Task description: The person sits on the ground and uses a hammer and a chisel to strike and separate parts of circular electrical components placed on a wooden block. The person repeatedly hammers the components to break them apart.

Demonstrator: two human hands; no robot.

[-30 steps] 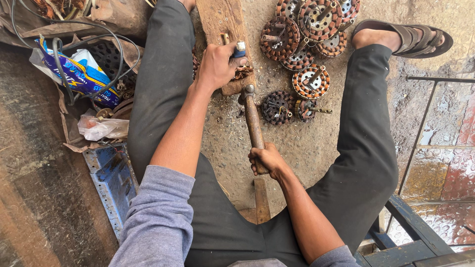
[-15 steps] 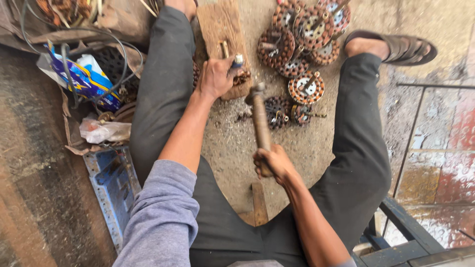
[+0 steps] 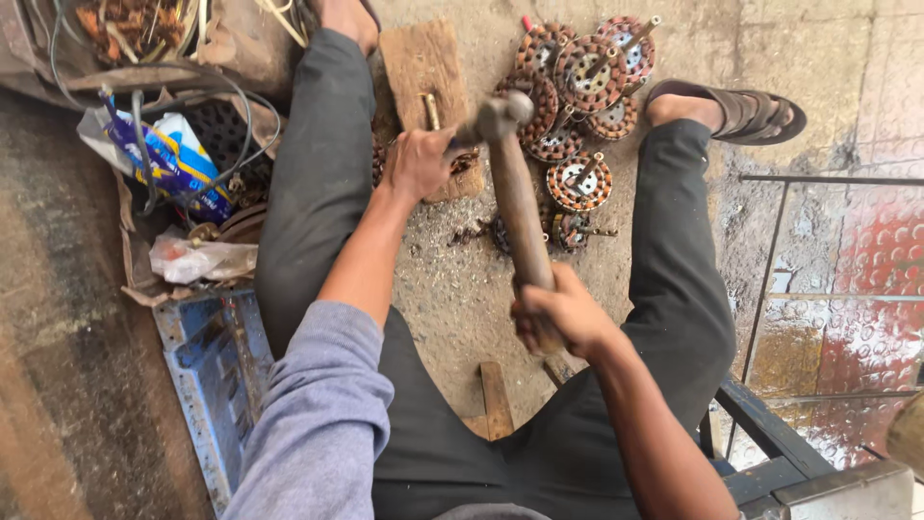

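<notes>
- Gripping the wooden handle of a hammer [image 3: 517, 207] near its lower end, the right hand [image 3: 558, 316] is closed tight around it; the metal head sits raised, just over the near edge of the wooden block [image 3: 423, 67].
- The left hand [image 3: 416, 162] is closed on a small dark part pressed against the near edge of that block; fingers hide the part, so I cannot tell what it is. A short metal pin lies loose on the block beside the hand.
- By the look of it the work is midway: the hammer is up, not yet landed, and the held part is not yet freed or flattened.
- Beyond the block, a heap of round rusty motor cores [image 3: 577, 67] with copper windings lies on the ground, some with shafts sticking out; whether any are finished I cannot tell.
- Bits of debris lie scattered on the concrete between the legs.
- Toward the left edge of the floor sit a blue metal tray [image 3: 207, 366], a crumpled plastic bag [image 3: 197, 260] and tangled cables [image 3: 144, 87].
</notes>
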